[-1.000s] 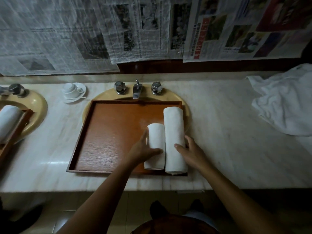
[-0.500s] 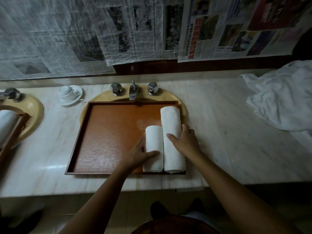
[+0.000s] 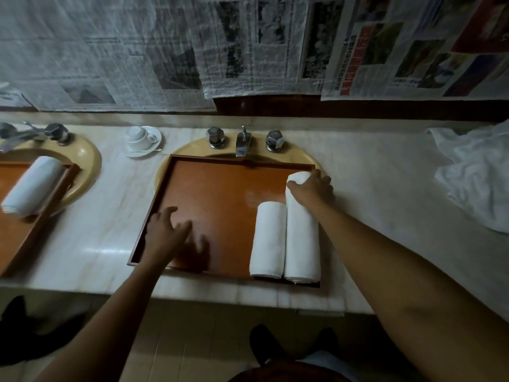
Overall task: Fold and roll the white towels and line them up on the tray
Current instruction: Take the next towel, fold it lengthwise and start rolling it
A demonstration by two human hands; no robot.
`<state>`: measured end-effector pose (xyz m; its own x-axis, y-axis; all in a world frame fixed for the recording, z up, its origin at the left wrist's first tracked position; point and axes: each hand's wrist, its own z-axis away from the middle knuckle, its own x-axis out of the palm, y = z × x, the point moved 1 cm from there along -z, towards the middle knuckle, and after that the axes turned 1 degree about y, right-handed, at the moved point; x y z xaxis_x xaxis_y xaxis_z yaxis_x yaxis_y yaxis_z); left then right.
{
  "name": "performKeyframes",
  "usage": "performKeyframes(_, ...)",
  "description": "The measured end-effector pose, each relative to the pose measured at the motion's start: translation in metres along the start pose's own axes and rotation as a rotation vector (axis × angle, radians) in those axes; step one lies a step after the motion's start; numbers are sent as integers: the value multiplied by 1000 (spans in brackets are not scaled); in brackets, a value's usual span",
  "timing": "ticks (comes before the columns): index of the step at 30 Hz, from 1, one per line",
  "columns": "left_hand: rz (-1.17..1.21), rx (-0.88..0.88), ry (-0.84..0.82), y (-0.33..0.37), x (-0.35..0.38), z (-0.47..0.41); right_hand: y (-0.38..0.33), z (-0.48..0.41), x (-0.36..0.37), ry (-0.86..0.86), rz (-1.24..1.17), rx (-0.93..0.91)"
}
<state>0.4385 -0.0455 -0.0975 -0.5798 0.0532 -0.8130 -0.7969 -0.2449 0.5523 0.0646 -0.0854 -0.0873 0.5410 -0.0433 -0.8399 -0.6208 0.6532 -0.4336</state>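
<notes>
A brown wooden tray (image 3: 209, 188) lies over the middle sink. Two rolled white towels lie side by side at its right end: a short roll (image 3: 268, 239) and a longer roll (image 3: 302, 238) against the right rim. My right hand (image 3: 312, 190) grips the far end of the long roll. Over the tray's near left part my left hand (image 3: 168, 235) is blurred, its fingers spread and holding nothing. Loose white towels (image 3: 479, 177) are heaped on the counter at the far right.
A faucet with two knobs (image 3: 243, 139) stands behind the tray. A white cup on a saucer (image 3: 141, 139) sits at back left. A second tray with a rolled towel (image 3: 33, 186) covers the left sink. Newspapers hang on the wall.
My left hand has let go of the short roll and moved left across the tray. My right hand has slid up the long roll to its far end.
</notes>
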Motion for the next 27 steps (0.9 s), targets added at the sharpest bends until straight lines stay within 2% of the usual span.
performKeyframes(3,-168,-130,98,-31,-16,-11,1,1,5,34,35,-12)
performKeyframes(5,-200,-189,132,-45,-21,-11,5,3,5,11,14,-20)
performKeyframes(11,-67,-322,58,-70,-21,-5,56,49,-5,-54,-328,90)
performKeyframes(15,47,-243,53,-71,-16,9,96,91,9,-279,-473,121)
performKeyframes(21,157,-176,132,-58,-10,36,90,80,6,-268,-494,34)
performKeyframes(27,187,-174,105,-48,-6,48,82,60,-9,-238,-435,15)
